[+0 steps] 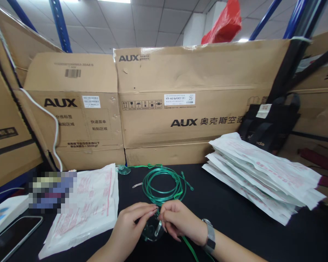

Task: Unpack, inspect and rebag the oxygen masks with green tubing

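Both my hands meet near the front of the black table point(229, 211). My left hand point(132, 222) and my right hand point(177, 220) pinch a clear plastic mask piece point(152, 230) between their fingertips. A coil of green tubing point(164, 185) lies just beyond the hands, and a green strand runs from under my right hand toward the front edge. A small clear plastic cup part point(123, 169) rests at the far end of the tubing. My right wrist wears a watch point(209, 236).
A white printed pouch point(84, 207) lies left of my hands. A stack of several white pouches point(262, 174) sits at the right. Cardboard AUX boxes point(180, 109) wall off the back. A phone point(11, 236) lies at the front left, a black bag point(270, 123) at the right.
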Action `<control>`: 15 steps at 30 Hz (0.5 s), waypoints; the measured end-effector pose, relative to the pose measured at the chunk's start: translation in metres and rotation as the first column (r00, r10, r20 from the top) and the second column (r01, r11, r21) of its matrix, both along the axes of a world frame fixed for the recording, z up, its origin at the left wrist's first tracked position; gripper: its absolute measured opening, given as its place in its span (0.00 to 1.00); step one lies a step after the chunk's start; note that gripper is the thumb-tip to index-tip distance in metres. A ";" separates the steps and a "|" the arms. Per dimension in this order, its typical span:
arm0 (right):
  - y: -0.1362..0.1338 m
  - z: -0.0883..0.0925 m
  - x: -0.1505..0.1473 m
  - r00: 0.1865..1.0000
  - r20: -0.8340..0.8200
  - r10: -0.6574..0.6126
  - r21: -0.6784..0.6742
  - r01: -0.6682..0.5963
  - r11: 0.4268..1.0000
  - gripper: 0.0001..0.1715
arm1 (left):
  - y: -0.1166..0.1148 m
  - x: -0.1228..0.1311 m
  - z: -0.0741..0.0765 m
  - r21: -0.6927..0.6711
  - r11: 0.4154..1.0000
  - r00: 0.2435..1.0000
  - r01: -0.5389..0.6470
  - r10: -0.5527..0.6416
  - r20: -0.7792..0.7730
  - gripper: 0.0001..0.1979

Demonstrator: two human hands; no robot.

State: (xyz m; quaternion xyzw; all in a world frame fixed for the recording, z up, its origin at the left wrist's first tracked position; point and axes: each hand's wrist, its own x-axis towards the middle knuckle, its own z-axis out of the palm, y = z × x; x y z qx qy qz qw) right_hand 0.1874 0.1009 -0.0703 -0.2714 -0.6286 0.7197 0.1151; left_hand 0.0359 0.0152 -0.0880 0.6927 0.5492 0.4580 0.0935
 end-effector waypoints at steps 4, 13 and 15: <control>-0.001 0.002 0.001 0.999 -0.042 -0.004 -0.014 0.003 1.000 0.07 | 0.000 0.000 0.000 0.008 1.000 1.000 -0.001 0.001 0.011 0.10; -0.003 0.001 0.000 0.998 -0.065 -0.026 -0.028 0.024 0.999 0.08 | 0.000 0.001 0.001 0.022 1.000 1.000 -0.007 0.006 0.018 0.10; -0.003 0.002 0.001 0.997 -0.071 -0.039 -0.042 0.036 0.998 0.07 | 0.000 0.000 0.001 0.019 1.000 1.000 -0.005 0.004 0.025 0.10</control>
